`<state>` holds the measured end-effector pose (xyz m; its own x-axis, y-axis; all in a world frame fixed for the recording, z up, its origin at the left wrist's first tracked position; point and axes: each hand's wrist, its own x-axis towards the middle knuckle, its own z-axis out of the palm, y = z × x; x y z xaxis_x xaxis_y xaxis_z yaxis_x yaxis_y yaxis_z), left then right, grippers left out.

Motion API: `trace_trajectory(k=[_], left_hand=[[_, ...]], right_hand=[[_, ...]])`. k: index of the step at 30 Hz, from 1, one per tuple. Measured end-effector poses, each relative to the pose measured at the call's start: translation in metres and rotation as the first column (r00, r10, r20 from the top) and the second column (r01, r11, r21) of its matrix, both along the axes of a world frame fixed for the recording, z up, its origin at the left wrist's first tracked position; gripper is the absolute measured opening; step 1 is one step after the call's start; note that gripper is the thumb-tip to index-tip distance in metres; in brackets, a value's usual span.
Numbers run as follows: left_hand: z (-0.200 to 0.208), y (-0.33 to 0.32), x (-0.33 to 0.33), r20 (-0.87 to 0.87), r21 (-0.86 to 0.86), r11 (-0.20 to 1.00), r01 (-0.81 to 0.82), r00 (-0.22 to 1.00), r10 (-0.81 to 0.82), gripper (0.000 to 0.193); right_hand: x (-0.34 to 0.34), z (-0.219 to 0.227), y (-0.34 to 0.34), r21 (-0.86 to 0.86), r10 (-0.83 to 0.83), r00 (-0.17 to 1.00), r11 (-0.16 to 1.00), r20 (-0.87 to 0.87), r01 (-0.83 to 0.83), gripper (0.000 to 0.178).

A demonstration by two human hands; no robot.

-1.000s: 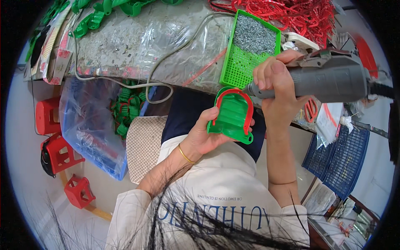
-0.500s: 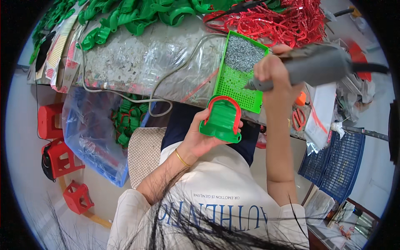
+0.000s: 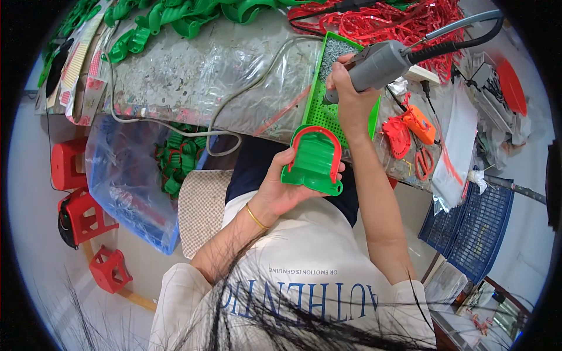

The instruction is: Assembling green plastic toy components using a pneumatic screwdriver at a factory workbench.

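My left hand grips a curved green plastic piece with a red U-shaped strip along its rim. The piece is held over my lap, just off the table's front edge, its hollow side facing up. My right hand is wrapped around a grey electric screwdriver. The tool's nose points down and left over a bright green perforated tray; whether its tip touches anything I cannot tell. Small silver screws are heaped at the tray's far end, partly hidden by my right hand and the tool.
Green plastic pieces and tangled red strips cover the table's far side. A pale cable loops over the front edge. Red-handled scissors and an orange device lie to the right. At left stand a lined blue bin and red stools.
My right hand has moved left with the screwdriver, which now tilts more steeply, its rear end raised. The green piece in my left hand has shifted slightly up and turned a little.
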<state>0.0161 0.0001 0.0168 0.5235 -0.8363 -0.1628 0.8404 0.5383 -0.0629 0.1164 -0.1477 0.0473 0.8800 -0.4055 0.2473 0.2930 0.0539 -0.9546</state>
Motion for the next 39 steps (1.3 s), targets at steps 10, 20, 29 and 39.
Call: trace_trajectory(k=[10,20,29,39], left_hand=[[-0.005,0.009,0.005,-0.043,-0.012,0.998,-0.054,0.998,0.054,0.072],[0.0,0.015,0.018,-0.004,0.01,0.992,-0.123,0.992,0.123,0.07],[0.01,0.022,0.03,0.16,0.162,0.949,-0.27,0.956,0.245,0.068],[0.008,0.022,0.028,0.183,0.149,0.952,-0.267,0.954,0.239,0.068]], right_hand=[[0.001,-0.01,-0.001,-0.038,-0.031,0.999,0.999,0.023,0.032,0.014],[-0.014,0.05,0.0,0.068,0.021,0.988,0.997,0.151,-0.032,0.017],[-0.059,0.093,0.031,0.075,0.2,0.977,0.976,0.079,-0.206,0.021],[-0.058,0.082,0.035,0.079,0.203,0.977,0.975,0.069,-0.208,0.018]])
